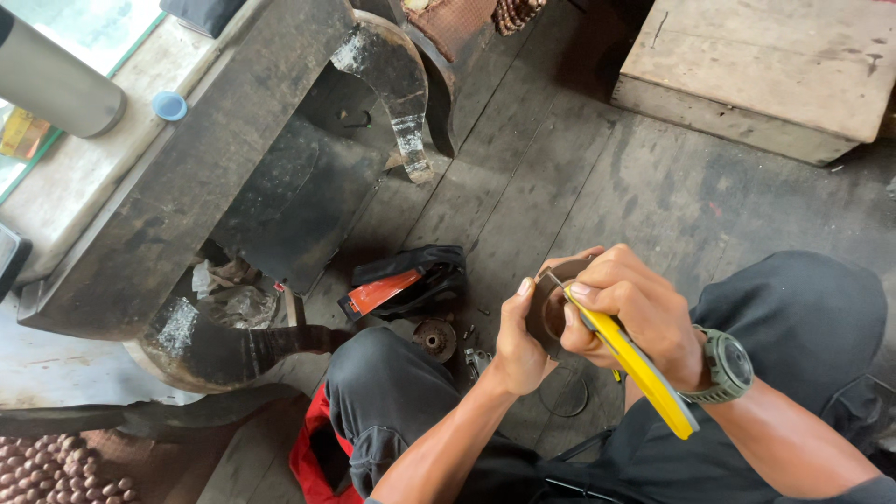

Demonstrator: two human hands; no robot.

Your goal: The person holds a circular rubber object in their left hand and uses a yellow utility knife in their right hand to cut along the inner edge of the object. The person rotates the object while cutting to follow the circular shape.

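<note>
Left hand (518, 341) clamped on half-hidden dark round part (544, 303), right hand (635, 313) around yellow-handled knife (644, 369), blade tip obscured.

A bright yellow handle is seen on the utility knife (635, 362), with a thin grey blade at its tip. The round piece (546, 308) is coloured dark brown, almost black. An olive-green wristwatch (727, 367) is shown against dark charcoal trousers (803, 317). A red cloth (313, 448) is glimpsed under the knee. The small pouch (406, 283) is black, marked by an orange-red strip. The floorboards (579, 168) are weathered grey-brown, streaked with darker stains. The wooden box (756, 75) is pale tan. The heavy bench (187, 177) is blackened, with patches worn silvery white. A light blue cap (170, 105) is set on a beige ledge (75, 177). The rounded nuts (56, 471) are reddish brown.
</note>
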